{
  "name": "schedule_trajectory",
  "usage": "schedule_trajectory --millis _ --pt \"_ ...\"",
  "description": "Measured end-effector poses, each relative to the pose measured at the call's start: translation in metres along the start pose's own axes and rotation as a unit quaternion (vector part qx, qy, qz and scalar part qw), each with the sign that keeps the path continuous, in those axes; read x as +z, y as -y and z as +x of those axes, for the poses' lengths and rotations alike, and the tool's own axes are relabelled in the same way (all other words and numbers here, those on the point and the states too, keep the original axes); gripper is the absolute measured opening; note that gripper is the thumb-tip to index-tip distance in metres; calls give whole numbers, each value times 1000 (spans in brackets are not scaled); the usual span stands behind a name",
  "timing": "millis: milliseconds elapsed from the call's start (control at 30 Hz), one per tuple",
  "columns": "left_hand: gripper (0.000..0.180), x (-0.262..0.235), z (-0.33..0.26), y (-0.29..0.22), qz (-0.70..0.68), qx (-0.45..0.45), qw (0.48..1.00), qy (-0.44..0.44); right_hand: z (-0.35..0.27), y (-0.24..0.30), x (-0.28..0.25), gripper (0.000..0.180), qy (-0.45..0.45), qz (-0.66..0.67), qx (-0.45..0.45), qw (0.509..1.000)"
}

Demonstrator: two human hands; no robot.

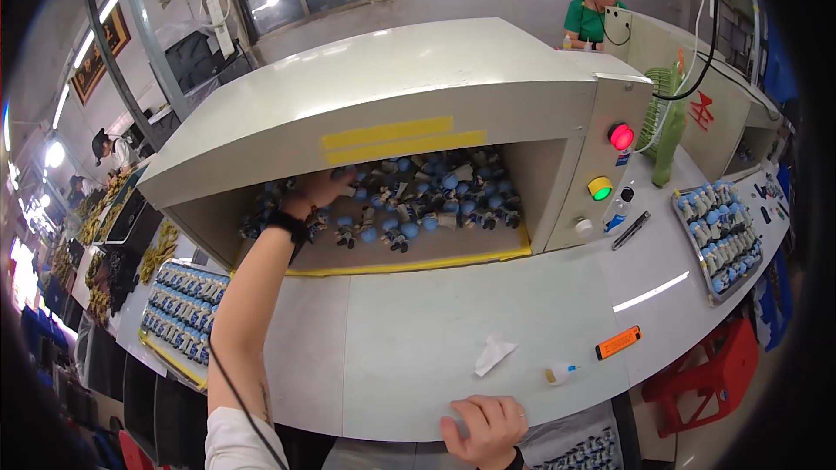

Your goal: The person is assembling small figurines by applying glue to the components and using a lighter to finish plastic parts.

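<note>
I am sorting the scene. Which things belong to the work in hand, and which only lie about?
In hand:
left hand among the blue-headed figures
cream machine opening
right hand on table edge

Lying about:
orange tool
crumpled paper
small bottle
green fan
</note>
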State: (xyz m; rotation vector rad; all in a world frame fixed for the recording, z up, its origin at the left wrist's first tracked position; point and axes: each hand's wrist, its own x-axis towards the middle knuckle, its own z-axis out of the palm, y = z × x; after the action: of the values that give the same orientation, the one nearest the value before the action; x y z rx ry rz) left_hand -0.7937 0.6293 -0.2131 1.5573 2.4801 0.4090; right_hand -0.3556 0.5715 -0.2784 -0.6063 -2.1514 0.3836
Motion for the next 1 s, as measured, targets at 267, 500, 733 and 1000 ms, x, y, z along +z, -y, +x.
schedule_trajectory --millis 267,500,733,1000 --pt "69 5 -3 49 100 -137 984 -63 -1 2 0 19 12 -4 -9 1000" --pt "76 25 -12 62 182 -90 978 -42 0 0 1 18 21 -10 -4 1000" --pt "60 21 3 35 181 -233 952 -83 3 0 3 15 14 -22 -4 1000" --pt "59 33 42 0 215 -91 972 27 1 2 0 15 3 -23 -6 1000"
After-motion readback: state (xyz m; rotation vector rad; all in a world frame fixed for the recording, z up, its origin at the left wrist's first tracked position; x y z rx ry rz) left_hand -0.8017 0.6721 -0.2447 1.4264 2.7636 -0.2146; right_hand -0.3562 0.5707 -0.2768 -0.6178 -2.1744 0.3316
